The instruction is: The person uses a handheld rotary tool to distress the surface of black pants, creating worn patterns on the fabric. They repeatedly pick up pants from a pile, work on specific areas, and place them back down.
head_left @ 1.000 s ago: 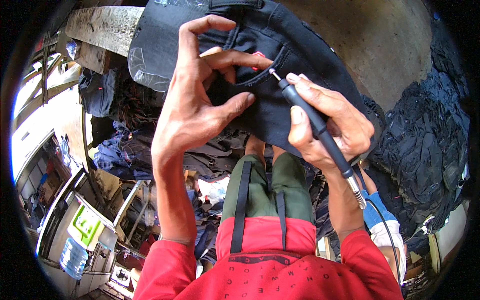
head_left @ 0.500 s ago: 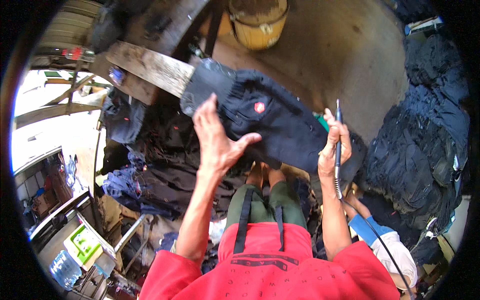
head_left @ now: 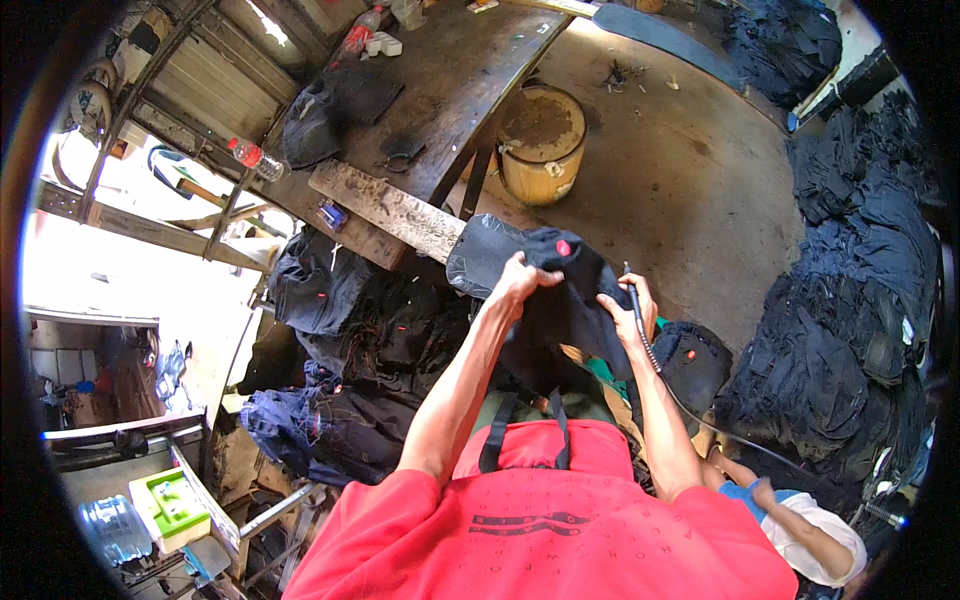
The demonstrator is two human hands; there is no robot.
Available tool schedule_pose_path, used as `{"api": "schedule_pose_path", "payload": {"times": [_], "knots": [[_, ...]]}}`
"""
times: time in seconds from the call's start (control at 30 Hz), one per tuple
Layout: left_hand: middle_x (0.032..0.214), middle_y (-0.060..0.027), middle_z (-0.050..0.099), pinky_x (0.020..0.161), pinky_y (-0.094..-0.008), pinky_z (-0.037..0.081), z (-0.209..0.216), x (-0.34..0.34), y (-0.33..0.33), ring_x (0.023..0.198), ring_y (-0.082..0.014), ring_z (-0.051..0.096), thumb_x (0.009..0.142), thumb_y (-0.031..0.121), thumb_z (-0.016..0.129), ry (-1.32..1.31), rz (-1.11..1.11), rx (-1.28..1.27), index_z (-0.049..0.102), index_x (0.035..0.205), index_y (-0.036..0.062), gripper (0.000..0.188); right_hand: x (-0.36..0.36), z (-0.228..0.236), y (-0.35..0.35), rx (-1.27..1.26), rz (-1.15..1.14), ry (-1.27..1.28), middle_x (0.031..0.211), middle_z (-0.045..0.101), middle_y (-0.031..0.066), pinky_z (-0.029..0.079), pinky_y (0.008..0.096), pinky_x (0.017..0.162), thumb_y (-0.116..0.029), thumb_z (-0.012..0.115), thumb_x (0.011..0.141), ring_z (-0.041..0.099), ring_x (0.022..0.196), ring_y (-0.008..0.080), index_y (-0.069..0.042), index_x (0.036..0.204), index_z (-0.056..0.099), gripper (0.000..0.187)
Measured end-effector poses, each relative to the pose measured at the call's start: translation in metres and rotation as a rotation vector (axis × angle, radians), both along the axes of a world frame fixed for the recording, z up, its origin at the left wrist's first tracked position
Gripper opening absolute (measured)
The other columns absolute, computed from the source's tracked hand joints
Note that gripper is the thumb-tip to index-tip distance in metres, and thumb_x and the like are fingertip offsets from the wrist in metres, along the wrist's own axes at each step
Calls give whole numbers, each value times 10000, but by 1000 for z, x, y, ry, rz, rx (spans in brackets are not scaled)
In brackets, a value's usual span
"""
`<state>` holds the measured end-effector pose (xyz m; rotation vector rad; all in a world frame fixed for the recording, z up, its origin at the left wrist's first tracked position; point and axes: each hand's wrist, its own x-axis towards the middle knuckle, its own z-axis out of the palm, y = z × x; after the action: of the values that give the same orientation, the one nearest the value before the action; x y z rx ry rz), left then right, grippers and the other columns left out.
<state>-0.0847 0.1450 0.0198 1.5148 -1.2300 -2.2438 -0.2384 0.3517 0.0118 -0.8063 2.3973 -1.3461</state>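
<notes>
A dark garment (head_left: 570,315) with a small red patch is bunched between my two hands, over the end of a narrow board. My left hand (head_left: 522,285) is closed on its upper left part, beside the board's dark, film-wrapped end (head_left: 482,258). My right hand (head_left: 630,312) is closed round a slim black pen-shaped tool (head_left: 637,300), tip pointing up and away. From the tool a coiled sleeve and cable (head_left: 690,412) run down to the right. The right thumb lies against the garment's right edge; whether it pinches the cloth I cannot tell.
A worn wooden table (head_left: 450,85) stands at the far left, near a yellow bucket (head_left: 545,175). Dark garments form a large pile (head_left: 830,300) on the right and another heap (head_left: 330,430) on the left. Another person (head_left: 800,535) sits at lower right.
My left hand has gone from spread flat on the garment to gripping it. The garment has been gathered up off its flat lay. My right hand still holds the tool; the view has shifted.
</notes>
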Motion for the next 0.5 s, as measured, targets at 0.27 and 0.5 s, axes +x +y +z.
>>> {"api": "schedule_pose_path", "payload": {"times": [0.27, 0.5], "knots": [[1210, -130, 766, 956, -464, 614, 3, 6, -193, 1136, -280, 729, 717, -32, 906, -44, -10, -467, 635, 1294, 28, 640, 3, -35, -174, -204, 37, -44, 807, 666, 105, 544, 382, 735, -69, 904, 788, 682, 760, 230, -95, 1059, 679, 352], [1322, -364, 634, 1092, -543, 547, -19, 41, -221, 1272, -507, 644, 649, 64, 926, -694, -258, -1043, 442, 1460, -10, 947, 1, -59, -242, -133, 226, -200, 855, 718, 54, 540, 351, 701, -48, 934, 746, 665, 758, 165, -90, 1065, 707, 394]]}}
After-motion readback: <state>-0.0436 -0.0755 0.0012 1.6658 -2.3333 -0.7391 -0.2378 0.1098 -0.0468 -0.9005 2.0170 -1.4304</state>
